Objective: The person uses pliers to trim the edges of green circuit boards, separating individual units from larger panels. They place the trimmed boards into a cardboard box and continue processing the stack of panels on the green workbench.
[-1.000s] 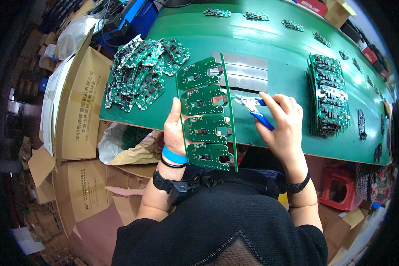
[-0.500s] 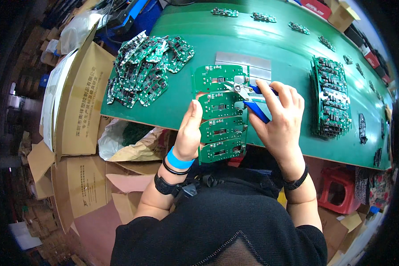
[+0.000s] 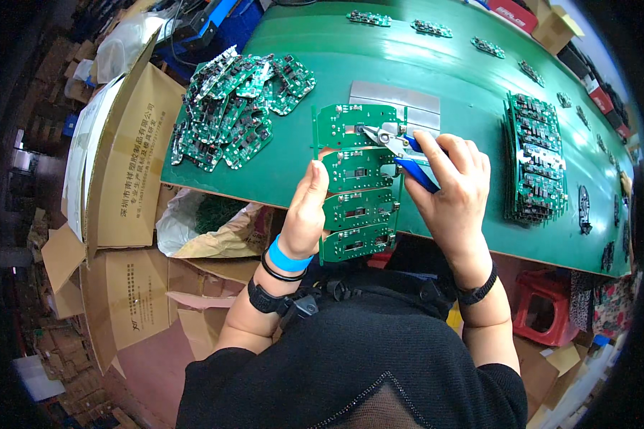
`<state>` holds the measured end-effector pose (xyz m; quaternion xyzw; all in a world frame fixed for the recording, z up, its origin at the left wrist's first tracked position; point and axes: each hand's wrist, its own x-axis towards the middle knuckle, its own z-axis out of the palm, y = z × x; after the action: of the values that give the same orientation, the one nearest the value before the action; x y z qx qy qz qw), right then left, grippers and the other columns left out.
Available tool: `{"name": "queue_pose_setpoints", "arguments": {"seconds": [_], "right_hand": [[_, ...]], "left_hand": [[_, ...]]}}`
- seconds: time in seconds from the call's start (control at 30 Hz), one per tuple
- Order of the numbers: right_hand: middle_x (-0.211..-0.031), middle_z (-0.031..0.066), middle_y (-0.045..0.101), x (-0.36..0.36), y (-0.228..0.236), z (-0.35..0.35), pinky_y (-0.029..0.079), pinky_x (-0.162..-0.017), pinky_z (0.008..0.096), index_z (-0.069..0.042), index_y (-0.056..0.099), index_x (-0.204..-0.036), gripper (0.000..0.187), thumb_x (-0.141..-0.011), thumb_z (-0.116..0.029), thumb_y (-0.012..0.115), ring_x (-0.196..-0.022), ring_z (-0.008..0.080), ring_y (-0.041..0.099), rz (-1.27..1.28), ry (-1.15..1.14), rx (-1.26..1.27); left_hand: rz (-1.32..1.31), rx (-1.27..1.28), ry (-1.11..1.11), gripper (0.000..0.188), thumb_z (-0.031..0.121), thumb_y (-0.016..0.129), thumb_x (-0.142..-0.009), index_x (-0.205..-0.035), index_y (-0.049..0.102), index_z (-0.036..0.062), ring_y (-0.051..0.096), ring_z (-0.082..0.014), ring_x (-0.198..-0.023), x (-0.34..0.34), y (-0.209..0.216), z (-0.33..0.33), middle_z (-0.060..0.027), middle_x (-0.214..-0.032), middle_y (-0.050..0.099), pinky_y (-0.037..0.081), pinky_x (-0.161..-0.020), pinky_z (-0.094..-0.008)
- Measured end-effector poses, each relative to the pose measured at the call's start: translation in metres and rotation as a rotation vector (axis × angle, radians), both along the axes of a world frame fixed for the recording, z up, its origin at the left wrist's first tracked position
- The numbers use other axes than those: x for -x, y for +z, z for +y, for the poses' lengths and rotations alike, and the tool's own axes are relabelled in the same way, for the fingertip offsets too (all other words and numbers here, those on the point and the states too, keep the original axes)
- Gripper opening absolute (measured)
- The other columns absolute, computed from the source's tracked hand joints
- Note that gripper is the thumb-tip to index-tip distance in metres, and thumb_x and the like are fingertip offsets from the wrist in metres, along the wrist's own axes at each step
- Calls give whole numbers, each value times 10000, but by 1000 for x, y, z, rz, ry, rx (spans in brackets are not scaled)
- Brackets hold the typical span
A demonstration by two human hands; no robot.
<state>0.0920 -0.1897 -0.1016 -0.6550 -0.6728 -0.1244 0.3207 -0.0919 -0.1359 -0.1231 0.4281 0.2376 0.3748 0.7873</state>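
Note:
My left hand (image 3: 307, 207) grips the left edge of a green circuit board panel (image 3: 356, 169), made of several joined boards one below another. Its fingers are mostly hidden behind the panel. In my right hand (image 3: 454, 187) is a pair of wire cutters (image 3: 416, 172) with blue handles. The cutters' metal jaws lie over the topmost board, beside a small dark rectangular part. The panel is held at the table's near edge, its lower end reaching past it. Behind its upper right corner a grey flat plate (image 3: 405, 98) rests on the table.
A heap of circuit boards (image 3: 243, 100) lies at the left of the green table (image 3: 465, 93). To the right stands a stack of board panels (image 3: 536, 159). Single boards (image 3: 488, 47) line the far side. Cardboard boxes (image 3: 139, 154), a bag (image 3: 218, 229) and a red stool (image 3: 546, 307) are below.
The cutters' jaws have shifted slightly on the top board and look more closed than before. Both hands keep their grips, and the panel has barely moved.

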Motion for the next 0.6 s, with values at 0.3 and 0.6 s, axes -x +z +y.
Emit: {"name": "queue_pose_setpoints", "arguments": {"seconds": [0.3,0.6], "right_hand": [[-867,87,556,-13,1,-16,408,-719,371,-69,609,-1013,414,-614,-136,699,-820,267,538,140,8,40],[-897,72,519,0,-4,-20,372,-749,367,-98,579,-1053,469,-607,-167,707,-855,244,509,71,-7,126]], "left_hand": [[-630,573,-250,633,509,236,-934,-1394,231,74,505,-460,-1063,17,-19,21,-227,-1411,236,542,-734,-513],[-767,591,-283,618,489,251,-936,-1381,258,60,540,-459,-1008,8,-18,18,-245,-1436,116,565,-662,-503]]}}
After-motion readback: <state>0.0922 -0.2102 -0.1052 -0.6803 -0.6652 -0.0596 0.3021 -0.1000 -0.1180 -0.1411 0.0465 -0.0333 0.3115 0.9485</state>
